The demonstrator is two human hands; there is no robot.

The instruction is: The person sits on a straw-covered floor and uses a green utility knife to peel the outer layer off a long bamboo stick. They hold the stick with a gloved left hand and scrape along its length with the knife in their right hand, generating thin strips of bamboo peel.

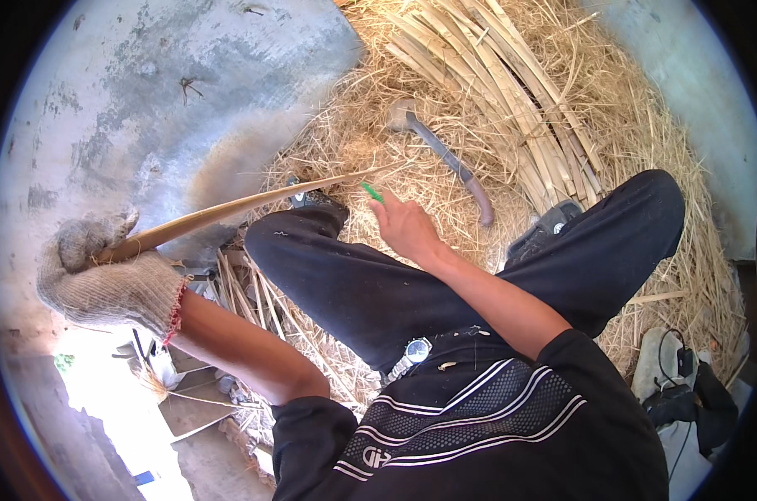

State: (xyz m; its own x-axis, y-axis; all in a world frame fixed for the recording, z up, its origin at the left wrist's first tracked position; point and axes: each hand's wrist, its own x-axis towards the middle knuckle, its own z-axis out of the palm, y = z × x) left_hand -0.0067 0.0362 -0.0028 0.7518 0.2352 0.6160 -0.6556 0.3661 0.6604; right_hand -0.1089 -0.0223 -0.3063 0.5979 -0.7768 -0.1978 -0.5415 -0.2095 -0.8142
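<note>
Beige-gloved left hand [90, 271] wraps fingers round the wide end of a tapered strip [253, 203]. Right hand [408, 230]: green piece [372, 192] at fingertips; can't tell how far open.

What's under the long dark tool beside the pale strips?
Straw shows along both sides of the long tool, so it appears to rest on that. Whatever lies directly beneath it is covered.
</note>
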